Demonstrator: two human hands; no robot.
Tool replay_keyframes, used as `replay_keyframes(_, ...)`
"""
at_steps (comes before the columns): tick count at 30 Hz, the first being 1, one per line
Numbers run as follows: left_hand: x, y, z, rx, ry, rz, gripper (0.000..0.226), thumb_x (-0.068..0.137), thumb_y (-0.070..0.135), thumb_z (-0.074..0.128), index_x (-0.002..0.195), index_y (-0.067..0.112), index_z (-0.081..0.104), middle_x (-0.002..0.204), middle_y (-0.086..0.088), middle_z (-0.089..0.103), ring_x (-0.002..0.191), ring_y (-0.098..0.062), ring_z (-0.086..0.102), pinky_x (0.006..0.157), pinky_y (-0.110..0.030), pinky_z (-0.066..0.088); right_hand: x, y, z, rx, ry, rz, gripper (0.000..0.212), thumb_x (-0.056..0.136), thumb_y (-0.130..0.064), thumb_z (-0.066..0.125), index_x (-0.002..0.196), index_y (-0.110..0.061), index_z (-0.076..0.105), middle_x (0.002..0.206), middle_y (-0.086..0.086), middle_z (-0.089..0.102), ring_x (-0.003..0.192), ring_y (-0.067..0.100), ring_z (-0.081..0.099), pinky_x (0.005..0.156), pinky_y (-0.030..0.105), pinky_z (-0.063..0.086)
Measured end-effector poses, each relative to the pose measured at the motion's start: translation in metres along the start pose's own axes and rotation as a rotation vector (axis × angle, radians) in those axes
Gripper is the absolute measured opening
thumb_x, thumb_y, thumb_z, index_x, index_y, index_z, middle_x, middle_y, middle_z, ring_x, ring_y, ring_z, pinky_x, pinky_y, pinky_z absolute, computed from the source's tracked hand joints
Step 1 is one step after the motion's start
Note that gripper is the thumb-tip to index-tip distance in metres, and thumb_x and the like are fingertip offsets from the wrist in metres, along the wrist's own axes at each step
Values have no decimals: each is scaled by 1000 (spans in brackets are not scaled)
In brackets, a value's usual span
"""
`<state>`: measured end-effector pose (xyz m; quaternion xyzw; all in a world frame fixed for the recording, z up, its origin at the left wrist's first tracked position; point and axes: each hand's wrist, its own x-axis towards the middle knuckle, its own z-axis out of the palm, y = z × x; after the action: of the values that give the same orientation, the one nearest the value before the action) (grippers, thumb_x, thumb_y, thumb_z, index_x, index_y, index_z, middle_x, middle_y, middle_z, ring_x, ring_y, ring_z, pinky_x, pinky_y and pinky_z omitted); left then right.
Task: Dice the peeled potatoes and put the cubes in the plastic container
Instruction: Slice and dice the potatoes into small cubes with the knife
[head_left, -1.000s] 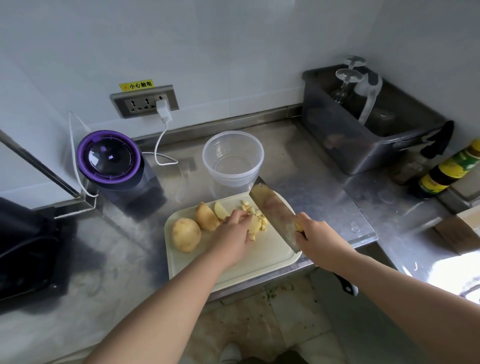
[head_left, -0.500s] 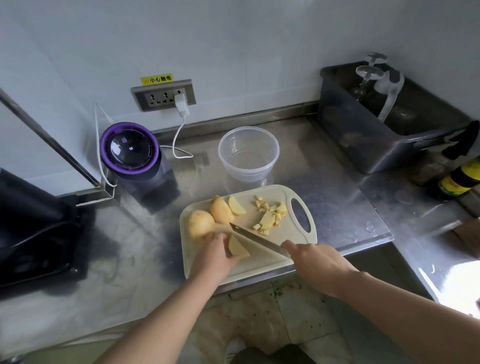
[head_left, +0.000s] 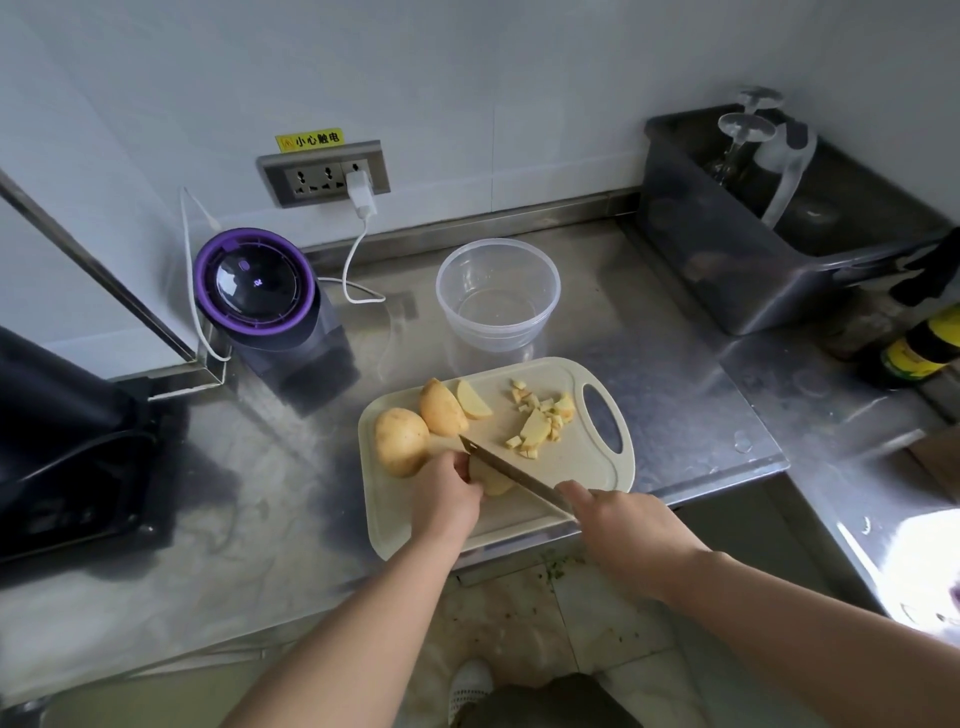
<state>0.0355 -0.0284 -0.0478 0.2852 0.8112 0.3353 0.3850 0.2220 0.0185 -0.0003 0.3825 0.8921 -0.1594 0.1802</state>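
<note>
**Dicing under way; nothing in the container yet**

Progress (judged): early to middle. A small heap of cubes (head_left: 540, 421) lies on the board (head_left: 571, 467), beyond and to the right of both sets of fingers. The container (head_left: 439, 287) stands farther off, past the board's far edge, and looks empty.

Not yet cut:
- a whole potato (head_left: 400, 441), just left of the left fingers (head_left: 462, 465)
- a half (head_left: 441, 408) beyond them, touching the potato
- a wedge (head_left: 472, 400) beside the half

The heap also holds a few larger slices. All the transfer is left to do.

Hands: the left hand (head_left: 447, 499) curls down over a piece (head_left: 493, 484) and pins it to the board. The right hand (head_left: 618, 525) is wrapped round the knife (head_left: 514, 475); the handle is hidden. The blade runs diagonally from the right fingers (head_left: 571, 491) to the left ones, edge down at the piece.

Materials:
- Potato flesh is pale yellow, matte and rounded.
- The cubes are angular and uneven.
- The board is beige plastic with rounded corners and an oval grip hole right of the fingers.
- The container is clear, round and thin-walled.
- The counter (head_left: 649, 364) is brushed steel, smeared.
</note>
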Motion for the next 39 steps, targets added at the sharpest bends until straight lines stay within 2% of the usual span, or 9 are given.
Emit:
replay_keyframes(5, 1, -1, 0, -38, 11, -8, 32, 86, 2, 62, 77, 32, 54, 85, 7, 65, 88, -23, 68, 83, -44, 58, 3, -3, 1, 88, -13, 27, 51, 94, 1, 38, 138, -25, 30, 87, 3, 60, 64, 16, 52, 52, 25, 41)
replay_keyframes(8, 2, -1, 1, -34, 18, -22, 33, 86, 2, 62, 76, 33, 56, 84, 6, 66, 87, -23, 68, 83, -43, 58, 2, -5, 2, 102, -11, 10, 48, 96, 0, 37, 137, -24, 31, 89, 3, 60, 65, 16, 51, 53, 23, 36)
replay_keyframes(14, 2, 0, 4, -50, 21, -33, 20, 87, 4, 63, 102, 17, 67, 94, 1, 70, 89, -23, 68, 84, -43, 57, 2, -3, -3, 127, -44, 25, 48, 95, 0, 38, 137, -24, 32, 92, 3, 61, 72, 18, 59, 63, 30, 51)
replay_keyframes(19, 0, -1, 3, -84, 26, -41, 20, 89, 8, 64, 106, 18, 63, 90, 3, 67, 87, -20, 69, 84, -40, 57, 2, -4, -12, 101, 19, 52, 50, 94, 2, 36, 137, -22, 29, 74, 1, 51, 58, 18, 48, 50, 27, 37)
replay_keyframes(23, 0, -4, 5, -95, 35, -66, 15, 85, 11, 70, 95, 17, 62, 92, -2, 69, 90, -23, 69, 84, -41, 57, -5, -11, -13, 79, 17, 21, 55, 94, 3, 36, 141, -22, 27, 75, 3, 51, 61, 19, 49, 53, 30, 39)
replay_keyframes(26, 1, -3, 6, -28, 59, -64, 13, 82, 12, 71, 94, 13, 66, 89, -4, 71, 87, -22, 68, 78, -34, 56, -6, -14, -11, 101, 3, 11, 57, 92, 5, 36, 142, -23, 28, 81, 6, 57, 66, 20, 54, 58, 32, 46)
replay_keyframes(32, 1, -3, 7, 2, 77, -67, 14, 82, 14, 72, 95, 13, 67, 89, -3, 72, 87, -22, 67, 77, -34, 55, -4, -17, -8, 95, -6, 8, 55, 94, 2, 37, 142, -23, 28, 82, 4, 56, 66, 18, 53, 53, 25, 39)
replay_keyframes(35, 1, -3, 7, 13, 85, -54, 12, 82, 14, 72, 93, 13, 66, 91, -3, 71, 88, -21, 65, 75, -30, 51, -6, -19, -9, 79, -26, -1, 55, 93, 3, 39, 141, -21, 27, 89, 4, 58, 70, 20, 53, 58, 27, 41)
replay_keyframes(39, 0, -3, 7, 5, 92, -42, 14, 81, 14, 74, 89, 17, 63, 91, -1, 70, 89, -21, 65, 79, -30, 52, -5, -21, -12, 40, -66, -26, 51, 92, 5, 40, 136, -18, 29, 78, 2, 50, 64, 18, 50, 52, 27, 39)
